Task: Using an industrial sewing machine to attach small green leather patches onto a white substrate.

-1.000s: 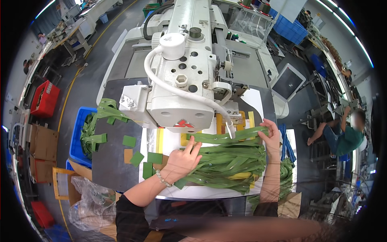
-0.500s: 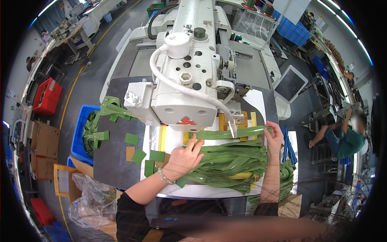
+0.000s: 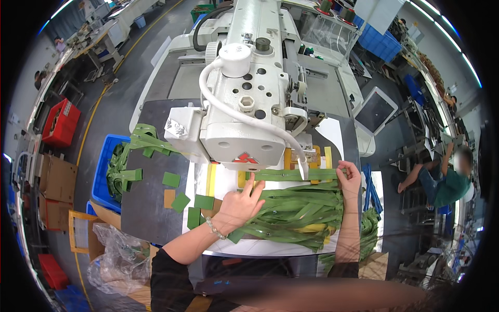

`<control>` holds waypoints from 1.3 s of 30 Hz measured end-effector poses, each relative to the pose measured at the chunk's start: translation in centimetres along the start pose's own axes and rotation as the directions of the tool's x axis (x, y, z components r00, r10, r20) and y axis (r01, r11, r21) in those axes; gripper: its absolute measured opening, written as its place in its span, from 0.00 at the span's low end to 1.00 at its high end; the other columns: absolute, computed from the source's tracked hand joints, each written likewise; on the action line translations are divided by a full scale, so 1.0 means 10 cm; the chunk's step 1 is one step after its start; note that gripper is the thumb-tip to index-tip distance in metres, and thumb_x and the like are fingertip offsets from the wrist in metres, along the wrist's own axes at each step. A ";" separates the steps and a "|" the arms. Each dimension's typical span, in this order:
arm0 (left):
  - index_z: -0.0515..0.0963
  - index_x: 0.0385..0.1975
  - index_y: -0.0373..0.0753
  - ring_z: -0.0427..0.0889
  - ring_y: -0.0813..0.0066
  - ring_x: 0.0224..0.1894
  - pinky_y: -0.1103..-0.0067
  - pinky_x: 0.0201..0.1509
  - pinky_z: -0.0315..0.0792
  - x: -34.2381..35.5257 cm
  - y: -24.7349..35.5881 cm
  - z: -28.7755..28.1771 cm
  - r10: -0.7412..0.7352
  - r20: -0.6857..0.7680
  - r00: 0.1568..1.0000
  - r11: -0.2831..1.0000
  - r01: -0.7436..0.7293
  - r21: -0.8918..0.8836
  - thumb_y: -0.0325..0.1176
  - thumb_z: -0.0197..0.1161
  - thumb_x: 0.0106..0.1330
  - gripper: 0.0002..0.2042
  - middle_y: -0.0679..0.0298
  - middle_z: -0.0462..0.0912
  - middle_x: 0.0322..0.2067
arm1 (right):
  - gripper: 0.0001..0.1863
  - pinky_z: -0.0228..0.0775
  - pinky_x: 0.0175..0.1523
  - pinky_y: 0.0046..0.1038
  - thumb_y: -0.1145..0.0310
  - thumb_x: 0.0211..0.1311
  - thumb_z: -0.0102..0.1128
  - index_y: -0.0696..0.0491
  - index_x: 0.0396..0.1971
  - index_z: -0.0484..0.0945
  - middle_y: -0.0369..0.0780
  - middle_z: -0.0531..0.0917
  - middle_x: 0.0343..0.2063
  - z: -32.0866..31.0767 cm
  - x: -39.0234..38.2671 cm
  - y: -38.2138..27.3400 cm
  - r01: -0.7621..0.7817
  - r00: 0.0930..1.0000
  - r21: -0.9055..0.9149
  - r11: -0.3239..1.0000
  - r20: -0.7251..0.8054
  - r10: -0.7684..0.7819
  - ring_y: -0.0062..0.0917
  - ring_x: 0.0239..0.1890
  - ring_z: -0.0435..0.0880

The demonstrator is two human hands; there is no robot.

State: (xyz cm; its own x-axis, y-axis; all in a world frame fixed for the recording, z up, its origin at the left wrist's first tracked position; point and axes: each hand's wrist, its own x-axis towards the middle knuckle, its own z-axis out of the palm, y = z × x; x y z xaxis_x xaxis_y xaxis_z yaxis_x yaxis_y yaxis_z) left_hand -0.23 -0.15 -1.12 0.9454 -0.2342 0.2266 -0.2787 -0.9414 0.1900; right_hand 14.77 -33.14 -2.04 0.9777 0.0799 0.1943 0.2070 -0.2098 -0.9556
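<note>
Both hands rest on one green strap (image 3: pixel 291 175) stretched flat across the desk (image 3: pixel 150 208) just in front of the sewing machine (image 3: pixel 244 104). Left hand (image 3: pixel 240 204) lies palm down with fingers spread and extended, the fingertips pressing the strap's left end near the foot of the machine; it clamps nothing, only pushes down. Right hand (image 3: pixel 349 179) sits at the strap's right end with fingers curled over it, pinning it at the edge of the white plate (image 3: pixel 223 182); whether the fingers close fully around the strap cannot be told. The strap runs level between the two hands, passing under the tip of a white hose (image 3: pixel 303 169) that curves down from the top of the machine.

Directly below the strap, between the forearms, lies a heap of similar green straps (image 3: pixel 296 216), some yellow showing within it. Yellow guide bars (image 3: pixel 312 156) stand behind the strap under the machine head. Left of the left hand, small green squares (image 3: pixel 179 200) and one brown square (image 3: pixel 169 197) are scattered on the dark desk surface. Farther left, more green straps spill out of a blue bin (image 3: pixel 101 177). A white screen (image 3: pixel 375 112) stands to the right of the machine. Well apart on the right, another person (image 3: pixel 447 179) works at a separate station.
</note>
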 end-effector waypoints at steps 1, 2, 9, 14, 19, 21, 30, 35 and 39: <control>0.70 0.58 0.45 0.80 0.70 0.20 0.77 0.21 0.74 0.00 0.00 0.00 -0.003 0.000 1.000 1.000 0.003 0.009 0.48 0.59 0.61 0.26 0.48 0.70 0.57 | 0.14 0.64 0.41 0.14 0.82 0.55 0.60 0.59 0.43 0.78 0.33 0.78 0.33 0.00 0.00 0.01 0.001 1.000 0.001 1.000 0.006 -0.001 0.12 0.36 0.75; 0.70 0.58 0.45 0.80 0.70 0.20 0.77 0.21 0.74 0.00 0.00 0.00 -0.009 -0.001 1.000 1.000 0.009 0.011 0.48 0.59 0.61 0.26 0.48 0.70 0.57 | 0.14 0.64 0.42 0.15 0.82 0.54 0.61 0.59 0.43 0.78 0.33 0.78 0.33 -0.01 0.00 0.02 0.017 1.000 -0.062 0.998 0.012 -0.016 0.13 0.37 0.76; 0.70 0.58 0.46 0.77 0.71 0.15 0.78 0.20 0.72 -0.02 0.02 -0.03 0.010 -0.057 0.998 1.000 -0.008 0.025 0.47 0.60 0.61 0.26 0.47 0.70 0.57 | 0.16 0.65 0.44 0.18 0.83 0.51 0.62 0.59 0.42 0.78 0.34 0.78 0.36 0.01 -0.03 -0.05 0.048 0.998 -0.178 0.983 0.043 -0.041 0.17 0.40 0.76; 0.73 0.55 0.43 0.75 0.77 0.12 0.81 0.19 0.71 0.01 0.04 -0.10 0.074 -0.103 0.992 0.997 -0.072 0.026 0.45 0.64 0.57 0.26 0.44 0.75 0.52 | 0.16 0.66 0.46 0.18 0.83 0.51 0.62 0.59 0.42 0.78 0.35 0.78 0.38 0.00 -0.02 -0.06 0.047 0.998 -0.161 0.986 0.050 -0.039 0.17 0.42 0.76; 0.74 0.55 0.42 0.75 0.77 0.12 0.82 0.19 0.71 -0.01 0.02 -0.08 0.067 -0.123 0.990 0.998 -0.065 0.023 0.46 0.64 0.58 0.25 0.44 0.75 0.52 | 0.15 0.66 0.46 0.18 0.83 0.51 0.63 0.59 0.42 0.78 0.35 0.78 0.38 0.06 -0.04 -0.10 0.033 0.998 -0.121 0.992 0.055 -0.027 0.17 0.42 0.76; 0.74 0.55 0.42 0.75 0.76 0.12 0.82 0.19 0.71 -0.01 0.02 -0.08 0.066 -0.123 0.990 0.998 -0.065 0.016 0.45 0.64 0.58 0.25 0.44 0.75 0.52 | 0.16 0.65 0.47 0.17 0.83 0.51 0.63 0.60 0.42 0.78 0.36 0.78 0.39 0.05 -0.05 -0.07 0.034 0.998 -0.072 0.997 0.055 -0.030 0.17 0.43 0.76; 0.76 0.52 0.42 0.75 0.77 0.13 0.82 0.20 0.70 -0.01 0.04 -0.14 0.103 -0.123 0.987 0.994 -0.099 0.040 0.44 0.64 0.58 0.23 0.46 0.76 0.52 | 0.14 0.63 0.56 0.29 0.75 0.51 0.65 0.55 0.40 0.79 0.41 0.78 0.44 -0.01 -0.02 -0.28 0.115 0.991 -0.463 0.879 -0.013 -0.136 0.30 0.49 0.75; 0.77 0.50 0.43 0.72 0.80 0.12 0.83 0.19 0.67 0.01 0.03 -0.14 0.160 -0.200 0.967 0.987 -0.164 -0.002 0.40 0.64 0.58 0.20 0.52 0.78 0.51 | 0.11 0.64 0.57 0.32 0.75 0.53 0.63 0.54 0.38 0.79 0.42 0.78 0.45 0.23 -0.06 -0.57 0.206 0.976 -0.485 0.850 0.040 -0.214 0.35 0.50 0.75; 0.79 0.46 0.42 0.68 0.83 0.13 0.84 0.19 0.64 -0.01 -0.01 -0.17 0.261 -0.279 0.924 0.964 -0.265 0.025 0.33 0.60 0.55 0.17 0.56 0.81 0.48 | 0.10 0.65 0.56 0.32 0.76 0.55 0.59 0.54 0.38 0.78 0.44 0.79 0.44 0.68 -0.08 -0.75 0.386 0.879 -0.332 0.861 0.417 -0.233 0.37 0.49 0.75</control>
State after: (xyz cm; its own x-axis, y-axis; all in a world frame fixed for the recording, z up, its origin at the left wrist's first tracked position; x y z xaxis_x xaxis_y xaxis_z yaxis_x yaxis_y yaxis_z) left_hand -0.58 0.36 0.42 0.7540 -0.3944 0.5254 -0.5149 -0.8514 0.0998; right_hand 12.17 -25.04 3.43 0.7960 0.5255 0.3005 0.5670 -0.4734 -0.6741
